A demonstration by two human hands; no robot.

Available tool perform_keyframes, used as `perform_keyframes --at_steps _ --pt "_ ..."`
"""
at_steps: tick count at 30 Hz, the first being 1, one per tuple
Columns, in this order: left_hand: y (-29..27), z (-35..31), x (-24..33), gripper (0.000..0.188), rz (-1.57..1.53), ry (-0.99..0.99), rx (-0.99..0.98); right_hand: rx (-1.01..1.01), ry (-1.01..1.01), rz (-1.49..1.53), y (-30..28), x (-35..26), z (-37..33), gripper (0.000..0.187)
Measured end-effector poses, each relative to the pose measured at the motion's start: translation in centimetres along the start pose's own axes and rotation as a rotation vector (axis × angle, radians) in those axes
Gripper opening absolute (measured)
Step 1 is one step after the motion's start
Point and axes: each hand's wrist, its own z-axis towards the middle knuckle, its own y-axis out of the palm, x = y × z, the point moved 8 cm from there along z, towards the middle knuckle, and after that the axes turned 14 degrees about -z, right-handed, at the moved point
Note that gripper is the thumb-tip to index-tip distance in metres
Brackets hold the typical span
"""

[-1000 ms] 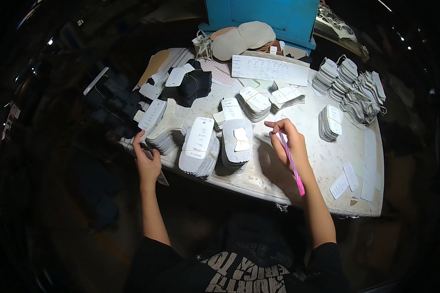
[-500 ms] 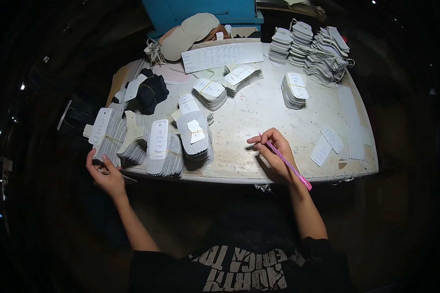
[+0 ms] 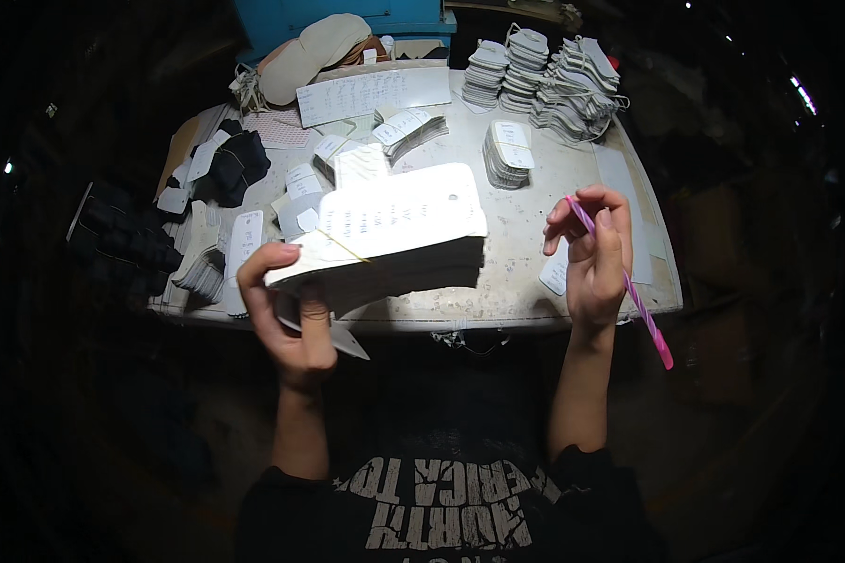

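My left hand (image 3: 300,328) grips one end of a thick bundle of cut pieces (image 3: 404,272), lifted above the table and tilted. A white tag (image 3: 408,211) with handwriting and a punched hole lies on top, under a thin rubber band. Another pale flat piece (image 3: 347,342) sticks out below the bundle by my left palm. To the right, my right hand (image 3: 596,267) is raised over the table's front edge with a pink-and-white striped pen (image 3: 643,314) held between its fingers. The bundle hides part of the stacks behind it.
Along the left of the white table (image 3: 441,305) are banded stacks (image 3: 202,249) and a black bundle (image 3: 235,169). Tied stacks (image 3: 526,70) rise at the back right, with a smaller stack (image 3: 507,155) nearer. A written sheet (image 3: 376,94) lies before a blue cabinet (image 3: 347,23).
My left hand has picked up a banded bundle from the table's left edge and brought it up toward the middle. My right hand has risen and shifted right with the pen.
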Motion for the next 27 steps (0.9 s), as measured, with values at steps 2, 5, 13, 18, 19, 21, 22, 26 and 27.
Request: perform_keyframes --at_steps 2,5,13,18,19,21,22,26,27 --pt "4.5 -1.5 -3.7 0.035 -0.193 -0.074 -0.097 0.106 -0.072 -0.046 -2.2 -3.0 0.6 0.03" --pt "7.9 -3.1 -9.6 0.036 -0.133 -0.376 -0.354 -0.003 -0.17 0.07 -2.4 -5.5 0.9 0.031" --pt "7.9 -5.7 -12.3 0.036 -0.294 -0.515 -0.448 -0.442 0.061 -0.271 3.3 -1.4 -0.2 0.032" --pt "8.3 -6.3 -12.4 0.039 -0.246 -0.446 -0.263 -0.512 0.151 -0.375 6.1 0.6 0.3 0.039" --pt "8.4 -6.4 -12.4 0.038 -0.255 -0.437 -0.231 -0.522 0.081 -0.422 6.3 0.4 0.5 0.039" --pt "8.5 -6.4 -12.4 0.038 -0.25 -0.406 -0.185 -0.55 0.048 -0.481 6.7 0.8 0.8 0.04" --pt "8.5 -6.4 -12.4 0.037 -0.235 -0.385 -0.169 -0.557 0.049 -0.457 6.8 1.0 0.7 0.041" --pt "8.2 -6.5 -12.7 0.035 -0.143 -0.399 -0.143 -0.558 0.075 -0.4 7.0 2.4 0.0 0.042" --pt "8.2 -6.6 -12.8 0.035 -0.123 -0.414 -0.147 -0.529 0.068 -0.433 6.7 2.6 -0.2 0.041"
